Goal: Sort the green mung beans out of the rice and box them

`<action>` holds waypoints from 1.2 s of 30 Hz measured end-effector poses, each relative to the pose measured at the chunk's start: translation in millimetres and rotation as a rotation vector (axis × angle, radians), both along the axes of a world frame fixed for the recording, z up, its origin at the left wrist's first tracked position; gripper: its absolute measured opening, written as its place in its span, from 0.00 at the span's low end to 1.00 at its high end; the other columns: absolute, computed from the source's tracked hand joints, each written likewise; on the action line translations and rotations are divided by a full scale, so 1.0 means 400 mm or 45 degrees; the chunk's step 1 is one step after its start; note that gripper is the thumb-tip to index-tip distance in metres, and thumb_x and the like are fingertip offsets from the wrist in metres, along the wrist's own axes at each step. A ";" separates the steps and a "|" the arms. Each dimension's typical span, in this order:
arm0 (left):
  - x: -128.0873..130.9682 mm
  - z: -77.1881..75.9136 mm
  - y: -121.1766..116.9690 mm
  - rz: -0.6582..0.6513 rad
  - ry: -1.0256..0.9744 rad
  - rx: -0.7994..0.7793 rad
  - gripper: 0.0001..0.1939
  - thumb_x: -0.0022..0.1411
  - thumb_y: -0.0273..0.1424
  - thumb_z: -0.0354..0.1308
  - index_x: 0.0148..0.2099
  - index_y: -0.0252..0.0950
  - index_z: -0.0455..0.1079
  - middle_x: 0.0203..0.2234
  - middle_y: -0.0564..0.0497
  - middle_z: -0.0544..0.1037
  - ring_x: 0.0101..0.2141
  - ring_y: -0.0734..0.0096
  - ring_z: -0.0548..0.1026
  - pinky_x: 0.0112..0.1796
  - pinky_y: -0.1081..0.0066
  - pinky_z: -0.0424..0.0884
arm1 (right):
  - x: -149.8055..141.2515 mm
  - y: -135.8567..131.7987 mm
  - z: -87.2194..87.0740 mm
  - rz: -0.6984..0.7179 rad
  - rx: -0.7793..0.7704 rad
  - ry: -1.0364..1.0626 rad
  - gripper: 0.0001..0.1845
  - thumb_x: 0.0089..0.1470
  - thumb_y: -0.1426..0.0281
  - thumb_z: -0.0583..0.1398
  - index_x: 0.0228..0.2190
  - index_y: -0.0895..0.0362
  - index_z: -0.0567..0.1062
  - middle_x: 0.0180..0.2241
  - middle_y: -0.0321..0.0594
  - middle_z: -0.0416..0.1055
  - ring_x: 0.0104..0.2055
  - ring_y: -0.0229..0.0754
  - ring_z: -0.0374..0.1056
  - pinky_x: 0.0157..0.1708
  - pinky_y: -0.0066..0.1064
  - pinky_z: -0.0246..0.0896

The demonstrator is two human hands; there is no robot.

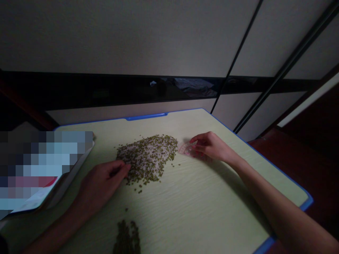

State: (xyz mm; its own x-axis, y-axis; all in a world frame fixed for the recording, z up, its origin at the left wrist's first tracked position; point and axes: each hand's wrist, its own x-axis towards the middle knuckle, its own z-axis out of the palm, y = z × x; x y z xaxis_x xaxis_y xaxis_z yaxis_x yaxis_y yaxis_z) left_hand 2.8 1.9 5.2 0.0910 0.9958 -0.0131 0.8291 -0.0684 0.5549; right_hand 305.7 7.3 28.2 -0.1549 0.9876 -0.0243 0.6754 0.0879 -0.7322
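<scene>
- Pale tabletop (201, 201), blue-rimmed, is backed by cabinet panels (127, 35) at twelve o'clock; directions are read from the pile.
- Green and white grains are spread in a loose pile (155, 151) around the table's middle, perhaps so that both hands are served.
- Between eight and nine o'clock, its edge is met by the left hand (99, 180), fingers curled, thumb drawn near the forefinger; whether a grain is pinched cannot be told.
- At three o'clock, a clear plastic piece (184, 149) is gripped between thumb and bent fingers of the right hand (212, 146), apparently so that the end just beside the pile is left free.
- Between six and seven, a dark heap (122, 240) is kept apart, probably against mixing.
- At nine, a flat object (34, 203), largely pixelated, is presumably placed aside for room.
</scene>
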 end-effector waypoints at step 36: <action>0.005 0.008 -0.003 0.010 0.008 -0.013 0.21 0.49 0.49 0.41 0.17 0.39 0.56 0.11 0.59 0.57 0.18 0.72 0.61 0.22 0.73 0.52 | -0.001 0.009 -0.012 0.016 0.037 0.059 0.13 0.46 0.71 0.56 0.33 0.66 0.74 0.19 0.40 0.68 0.19 0.36 0.62 0.18 0.26 0.54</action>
State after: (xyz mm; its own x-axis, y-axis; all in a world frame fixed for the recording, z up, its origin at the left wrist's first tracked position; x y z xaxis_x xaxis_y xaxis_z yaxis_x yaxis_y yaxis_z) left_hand 4.8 0.7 8.2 0.0831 0.9963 -0.0239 0.8332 -0.0563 0.5501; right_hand 305.3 11.1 23.3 -0.1674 0.9858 0.0116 0.6397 0.1175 -0.7596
